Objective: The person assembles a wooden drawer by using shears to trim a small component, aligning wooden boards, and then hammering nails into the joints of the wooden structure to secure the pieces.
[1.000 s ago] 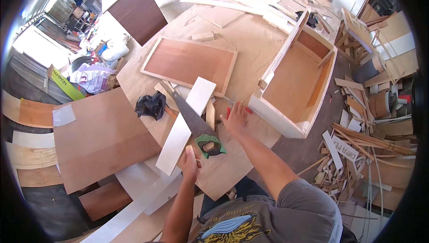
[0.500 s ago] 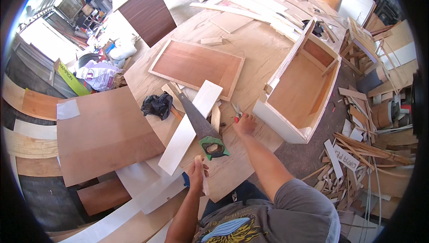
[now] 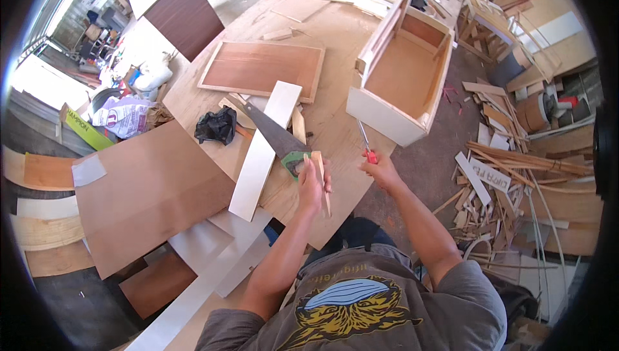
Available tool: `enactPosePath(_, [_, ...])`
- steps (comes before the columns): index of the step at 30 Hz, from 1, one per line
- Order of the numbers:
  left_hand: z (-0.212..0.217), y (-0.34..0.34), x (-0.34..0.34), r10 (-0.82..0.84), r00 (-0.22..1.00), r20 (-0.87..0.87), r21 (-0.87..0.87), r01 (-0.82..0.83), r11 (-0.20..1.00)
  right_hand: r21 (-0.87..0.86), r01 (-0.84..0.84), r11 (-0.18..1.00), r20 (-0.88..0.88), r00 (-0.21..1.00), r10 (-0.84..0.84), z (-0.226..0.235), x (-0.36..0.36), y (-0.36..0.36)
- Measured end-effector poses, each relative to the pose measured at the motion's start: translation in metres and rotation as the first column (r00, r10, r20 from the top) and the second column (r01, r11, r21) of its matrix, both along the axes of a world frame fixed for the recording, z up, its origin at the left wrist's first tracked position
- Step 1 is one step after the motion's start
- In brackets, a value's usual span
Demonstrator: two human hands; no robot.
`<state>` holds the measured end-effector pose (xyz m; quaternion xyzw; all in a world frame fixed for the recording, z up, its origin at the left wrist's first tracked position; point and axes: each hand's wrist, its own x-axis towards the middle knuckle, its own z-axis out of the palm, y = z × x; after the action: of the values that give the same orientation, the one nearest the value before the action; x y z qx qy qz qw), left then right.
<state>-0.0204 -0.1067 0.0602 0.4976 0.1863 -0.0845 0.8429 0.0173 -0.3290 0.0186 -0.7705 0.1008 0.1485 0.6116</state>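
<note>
Left hand point(image 3: 310, 191) wraps wood strip point(image 3: 318, 161) mid-length, seemingly for control; right hand point(image 3: 383, 173) grips red-handled tool point(image 3: 371, 157) (metal pointing away, safer I'd guess).

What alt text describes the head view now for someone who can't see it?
The left hand holds a pale wooden piece and the right hand a red-handled metal tool, at a plywood worktable. A green-handled handsaw lies across a long white board, left of an open white-sided wooden box.
</note>
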Motion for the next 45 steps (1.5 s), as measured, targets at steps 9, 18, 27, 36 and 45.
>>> enactPosePath(9, [0.048,-0.078,-0.025,-0.137,0.981,0.136,0.001,0.138,0.990,-0.587,0.162,0.793,0.521,0.825,0.218,0.146,-0.104,-0.024])
enactPosePath(18, [0.058,-0.188,-0.062,-0.142,0.943,0.301,-0.029,0.158,0.987,-0.590,0.256,0.766,0.628,0.742,0.235,0.136,-0.154,-0.121])
enactPosePath(27, [0.111,-0.241,-0.081,-0.665,0.732,-0.145,0.096,0.680,0.727,-0.597,0.170,0.784,0.601,0.743,0.296,0.156,-0.169,-0.266])
enactPosePath(36, [0.112,-0.270,-0.098,-0.808,0.539,-0.236,0.076,0.840,0.538,0.054,-0.174,0.983,0.421,0.897,0.136,0.126,-0.171,-0.270])
enactPosePath(45, [0.119,-0.235,-0.081,-0.778,0.620,0.099,-0.426,0.733,0.530,0.542,-0.041,0.839,0.272,0.953,-0.129,0.129,-0.158,-0.251])
